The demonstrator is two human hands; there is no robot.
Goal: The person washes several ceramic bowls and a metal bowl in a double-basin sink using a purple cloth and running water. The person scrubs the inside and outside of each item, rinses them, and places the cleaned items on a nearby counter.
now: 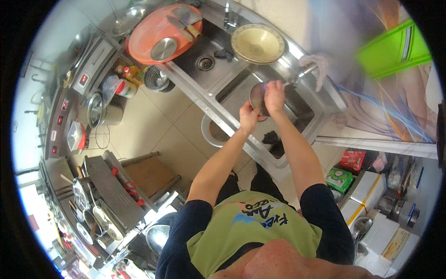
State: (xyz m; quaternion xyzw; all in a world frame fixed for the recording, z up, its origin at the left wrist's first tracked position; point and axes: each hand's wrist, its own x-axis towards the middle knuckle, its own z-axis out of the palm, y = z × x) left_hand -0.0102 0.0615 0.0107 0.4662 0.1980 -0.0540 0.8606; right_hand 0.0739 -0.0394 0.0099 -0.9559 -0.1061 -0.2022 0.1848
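Observation:
Over the right basin of a steel double sink, my left hand grips the near rim of a round metal bowl or lid. My right hand presses on the same round piece, with something purplish under the fingers; its exact kind is blurred. Close by my right hand a metal faucet reaches over the basin. A dark cloth or scrubber lies on the basin floor. Part of a pinkish thing shows below my hands. Stacked cream bowls rest at the sink's back edge.
An orange tub lies across the left basin, bearing a cleaver and a round steel lid. A translucent glove hangs by the faucet. A green plastic basket is at right. A white bucket stands on the floor.

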